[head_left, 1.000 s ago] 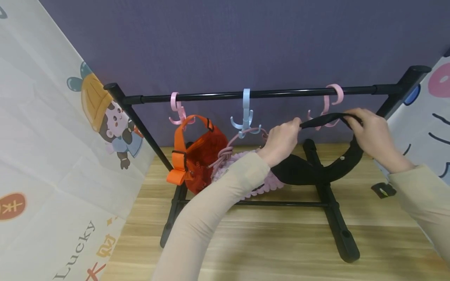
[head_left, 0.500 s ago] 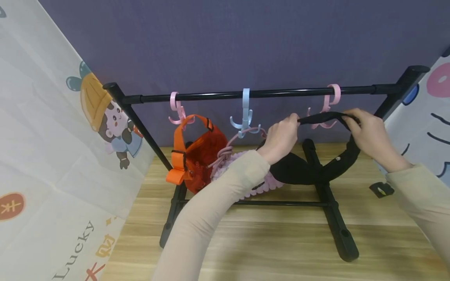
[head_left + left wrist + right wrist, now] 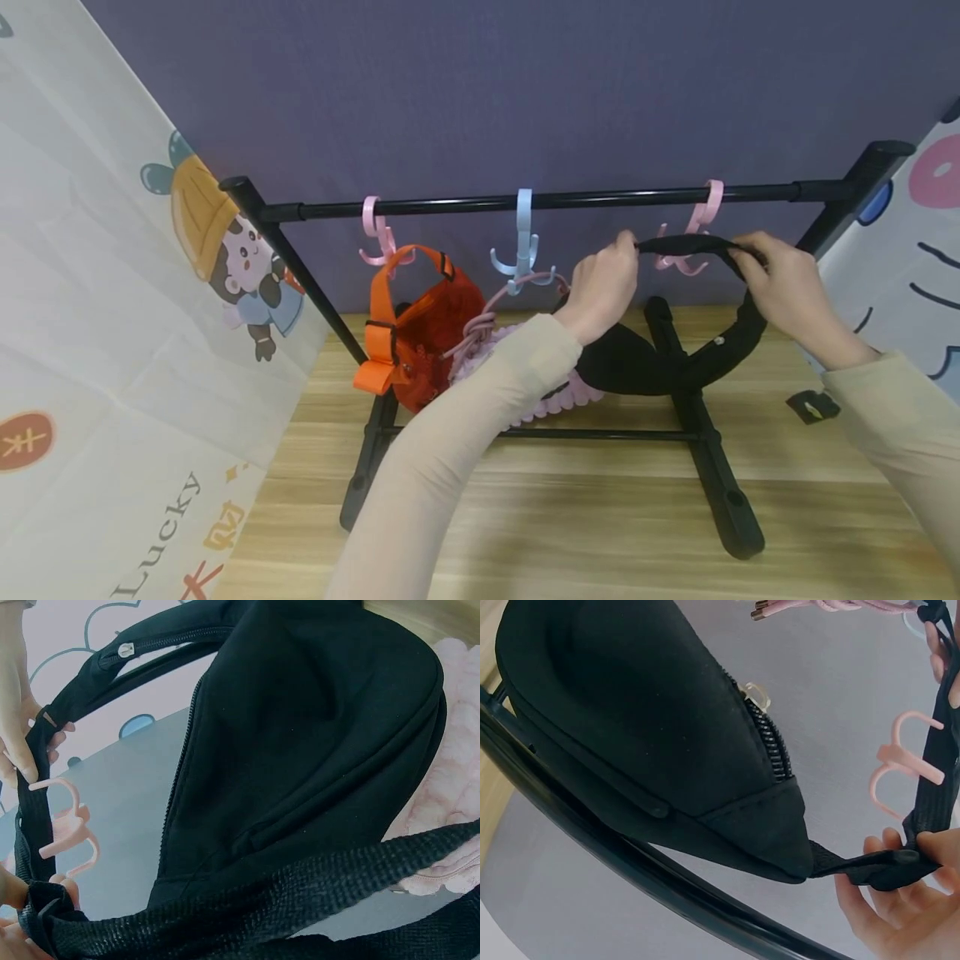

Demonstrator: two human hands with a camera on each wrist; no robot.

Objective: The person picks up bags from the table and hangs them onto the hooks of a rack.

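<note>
A black sling bag [image 3: 626, 362] with a zipper hangs from its strap [image 3: 686, 244], which both my hands hold up at the right of the rack. My left hand [image 3: 603, 287] grips one end of the raised stretch, and my right hand [image 3: 787, 287] pinches the other. Between them, a pink hook [image 3: 702, 218] hangs from the bar; the strap crosses its prongs in the head view. In the right wrist view the hook [image 3: 909, 760] overlaps the strap's edge. The bag's body [image 3: 315, 742] fills much of the left wrist view, strap webbing crossing below it.
On the black rack's bar [image 3: 450, 205] hang another pink hook [image 3: 381, 233] and a blue hook [image 3: 524, 242]. An orange bag [image 3: 431, 333] is at the left, a fluffy pink bag [image 3: 566, 400] with a cord handle behind my left arm. A small black item [image 3: 813, 406] lies on the wooden surface.
My left hand has risen slightly, lifting its end of the strap. My right hand has shifted a little left. The right pink hook has swivelled on the bar.
</note>
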